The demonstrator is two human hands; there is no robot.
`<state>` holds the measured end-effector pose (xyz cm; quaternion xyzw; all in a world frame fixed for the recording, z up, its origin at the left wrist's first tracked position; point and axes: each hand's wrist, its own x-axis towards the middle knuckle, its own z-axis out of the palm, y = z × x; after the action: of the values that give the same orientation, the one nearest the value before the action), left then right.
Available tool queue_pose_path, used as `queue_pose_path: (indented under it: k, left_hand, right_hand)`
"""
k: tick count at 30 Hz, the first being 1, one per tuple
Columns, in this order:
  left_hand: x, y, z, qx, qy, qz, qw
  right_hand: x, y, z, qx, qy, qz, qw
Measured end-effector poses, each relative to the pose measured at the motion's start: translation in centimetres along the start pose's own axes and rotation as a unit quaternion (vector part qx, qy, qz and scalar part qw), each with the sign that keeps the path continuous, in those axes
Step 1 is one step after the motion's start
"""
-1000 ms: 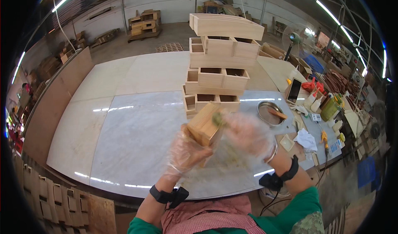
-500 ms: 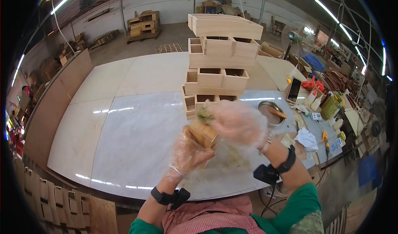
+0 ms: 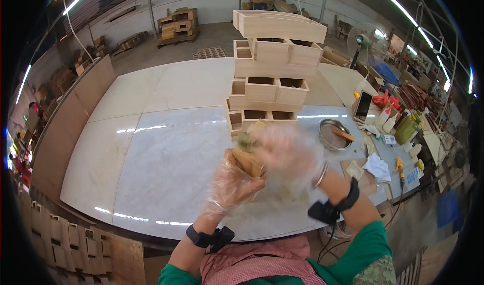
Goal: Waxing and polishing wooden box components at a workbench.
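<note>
My left hand, in a clear plastic glove, is closed around a small wooden box-like piece with a yellowish-brown surface. Over its upper side is my right hand, also gloved and smeared by motion, its fingers on a greenish pad. The pad is at the upper edge of the piece; blur hides whether the two touch. Right behind my hands rises a stack of pale wooden drawer boxes with open compartments.
Right of the stack stands a round metal bowl with a wooden-handled brush-like tool across it. Farther right are a phone, bottles, a white cloth and a yellow corded tool. A wooden board edges the table's left side.
My right hand has shifted slightly left and down over the wooden piece. The whole view has moved a little; my left hand keeps its grip.
</note>
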<state>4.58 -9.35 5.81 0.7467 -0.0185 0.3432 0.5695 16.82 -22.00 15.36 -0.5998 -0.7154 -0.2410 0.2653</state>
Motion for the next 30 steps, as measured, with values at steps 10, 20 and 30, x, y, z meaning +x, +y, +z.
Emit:
queue_pose_path:
  k: [10,20,30]
  left_hand:
    - [0.0,1.1,-0.1,0.092,-0.019,-0.123,0.988]
    - [-5.4,-4.4,1.6,-0.206,0.154,-0.324,0.911]
    - [-11.8,-1.7,-2.4,-0.016,-0.286,-0.496,0.820]
  right_hand:
    - [-9.3,-7.1,-0.2,0.102,-0.019,0.262,0.959]
    - [-16.0,-3.8,0.9,0.138,-0.018,0.539,0.831]
    - [-23.8,-2.0,5.3,0.035,-0.094,0.519,0.849]
